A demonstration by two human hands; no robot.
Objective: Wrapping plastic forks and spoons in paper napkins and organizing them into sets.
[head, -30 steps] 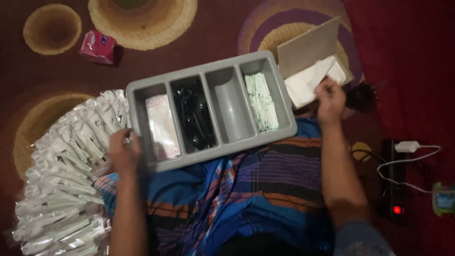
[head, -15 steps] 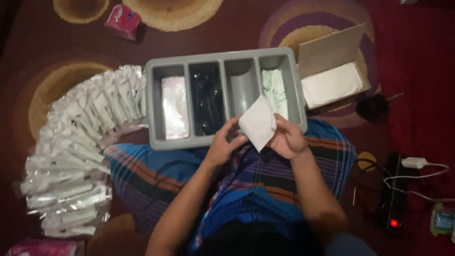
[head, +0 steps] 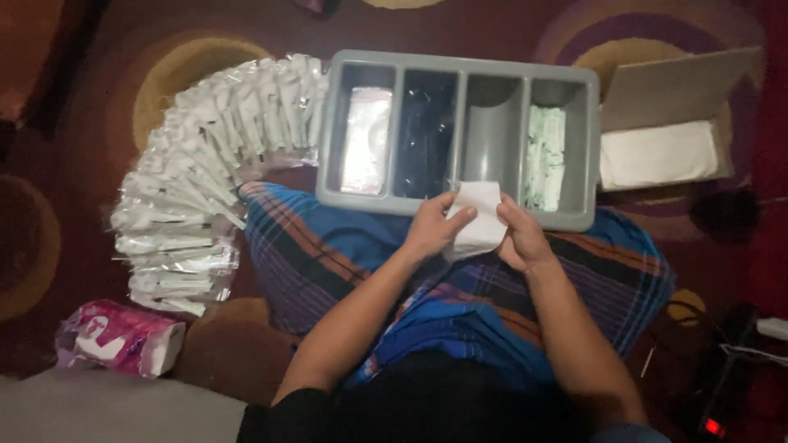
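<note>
Since half a second ago: both hands and the white paper napkin (head: 476, 220) sit lower against the tray edge, the napkin folded narrower.
My left hand (head: 433, 226) and right hand (head: 519, 238) both pinch it over my lap, touching the grey four-compartment plastic tray (head: 460, 66). Done, I judge: fanned stack of sealed clear cutlery packets (head: 193, 172) on the carpet. Left: this fold, plus napkins in the open cardboard box (head: 669, 123).

Grey tray (head: 460, 70) blocks ahead; packet fan (head: 197, 164) crowds left.
</note>
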